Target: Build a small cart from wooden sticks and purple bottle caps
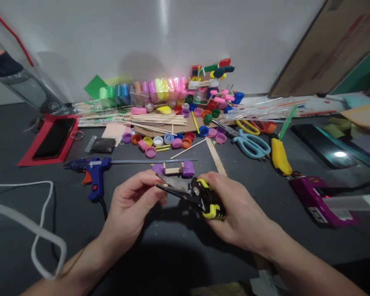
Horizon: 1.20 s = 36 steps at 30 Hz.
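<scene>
My right hand [234, 205] is wrapped round black-and-yellow snips [200, 193], their blades parted and pointing left. The blade tips reach the fingertips of my left hand [134, 201], which are pinched together. Whatever small piece sits in that pinch is mostly hidden by the fingers. Just beyond the blades lies a small assembly of purple bottle caps and short wooden sticks [173, 169]. A flat wooden strip [216, 157] lies behind my right hand.
A blue glue gun [95, 172] with a long glue stick lies left. Bottle caps [169, 138] and wooden sticks [160, 119] spread across the back. Blue-handled scissors [253, 144], a yellow cutter knife [280, 156] and a purple power device [320, 201] are right. A white cable [43, 230] loops at left.
</scene>
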Tool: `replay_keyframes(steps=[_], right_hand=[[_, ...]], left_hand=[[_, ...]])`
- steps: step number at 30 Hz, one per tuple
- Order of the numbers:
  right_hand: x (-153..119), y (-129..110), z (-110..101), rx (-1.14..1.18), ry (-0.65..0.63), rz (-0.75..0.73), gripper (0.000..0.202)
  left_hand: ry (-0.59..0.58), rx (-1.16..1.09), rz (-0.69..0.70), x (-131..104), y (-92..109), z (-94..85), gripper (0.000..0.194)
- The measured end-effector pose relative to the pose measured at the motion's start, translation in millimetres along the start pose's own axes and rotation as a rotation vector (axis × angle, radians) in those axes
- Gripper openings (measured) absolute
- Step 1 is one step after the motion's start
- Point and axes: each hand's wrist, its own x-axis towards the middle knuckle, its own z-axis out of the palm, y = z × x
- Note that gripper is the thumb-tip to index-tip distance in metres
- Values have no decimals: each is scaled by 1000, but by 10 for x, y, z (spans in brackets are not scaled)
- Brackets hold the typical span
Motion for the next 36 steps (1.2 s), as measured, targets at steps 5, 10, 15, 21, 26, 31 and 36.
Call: replay_keyframes(steps=[5, 10, 15, 21, 26, 31, 36], right_hand=[[-15, 9, -8, -25, -31, 1, 35], [-18, 19, 10, -62, -20, -11, 36], [-37, 19, 28, -123, 14, -26, 33], [-39, 1, 14, -54, 25, 19, 25], [1, -17, 3, -6, 0, 41, 32], [1, -5, 23, -70, 3, -5, 33], [-29, 14, 32, -144, 37, -36, 30]], left_hand=[[-35, 92, 36, 8, 8, -26, 8], [-52, 139, 53, 20, -12, -48, 11], [-24, 121, 44, -2, -28, -30, 9], [-23, 96, 48, -13, -1, 10, 9], [0, 84, 81, 10, 11, 5, 7], [-12, 38, 89, 17, -4, 12, 9], [6, 74, 94, 10, -30, 2, 8]])
